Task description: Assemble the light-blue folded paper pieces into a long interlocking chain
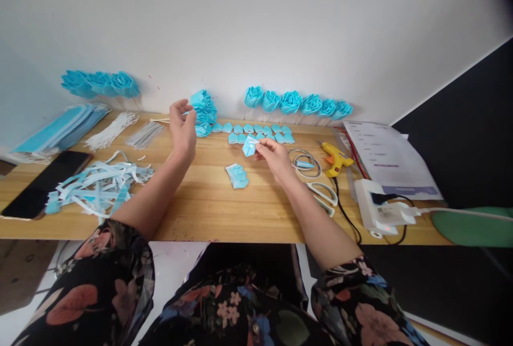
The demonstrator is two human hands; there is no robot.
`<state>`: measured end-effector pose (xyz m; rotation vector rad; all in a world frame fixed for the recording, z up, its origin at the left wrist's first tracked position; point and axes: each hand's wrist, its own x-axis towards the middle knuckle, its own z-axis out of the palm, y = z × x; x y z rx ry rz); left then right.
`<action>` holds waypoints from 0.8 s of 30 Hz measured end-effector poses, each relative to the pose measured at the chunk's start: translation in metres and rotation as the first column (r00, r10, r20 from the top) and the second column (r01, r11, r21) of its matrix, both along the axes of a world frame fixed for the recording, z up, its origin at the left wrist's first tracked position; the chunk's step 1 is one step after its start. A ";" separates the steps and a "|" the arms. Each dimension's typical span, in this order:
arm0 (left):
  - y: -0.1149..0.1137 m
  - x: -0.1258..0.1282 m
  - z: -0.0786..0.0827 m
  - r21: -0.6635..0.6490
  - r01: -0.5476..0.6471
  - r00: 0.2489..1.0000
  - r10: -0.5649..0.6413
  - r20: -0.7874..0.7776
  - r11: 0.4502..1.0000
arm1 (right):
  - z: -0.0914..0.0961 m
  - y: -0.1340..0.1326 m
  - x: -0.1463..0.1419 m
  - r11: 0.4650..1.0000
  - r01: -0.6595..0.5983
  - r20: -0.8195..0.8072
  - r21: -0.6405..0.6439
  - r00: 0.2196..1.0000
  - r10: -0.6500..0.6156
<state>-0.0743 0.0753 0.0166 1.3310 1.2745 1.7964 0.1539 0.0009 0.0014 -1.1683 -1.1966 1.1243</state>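
My right hand [274,155] pinches a small folded blue petal piece [249,146] above the wooden table [208,212]. My left hand [182,127] is raised near a blue paper flower [203,105] at the back, thumb and fingers curled toward it; whether it grips the flower is unclear. Rows of folded blue petals [260,132] lie behind my right hand. A small stack of blue pieces [237,175] rests on the table between my arms.
Finished blue flowers [298,103] line the wall, more blue flowers [100,83] at left. Blue scraps [98,183], a phone [44,183], masks [60,130], white ear loops [110,130], a yellow glue gun [336,159], scissors [324,196], a power strip [379,207], papers [385,156].
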 end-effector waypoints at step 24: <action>-0.047 0.047 -0.006 -0.364 0.601 0.761 -0.648 -0.010 0.711 | -0.005 -0.001 0.000 0.998 -0.060 -0.105 -0.029 0.993 0.056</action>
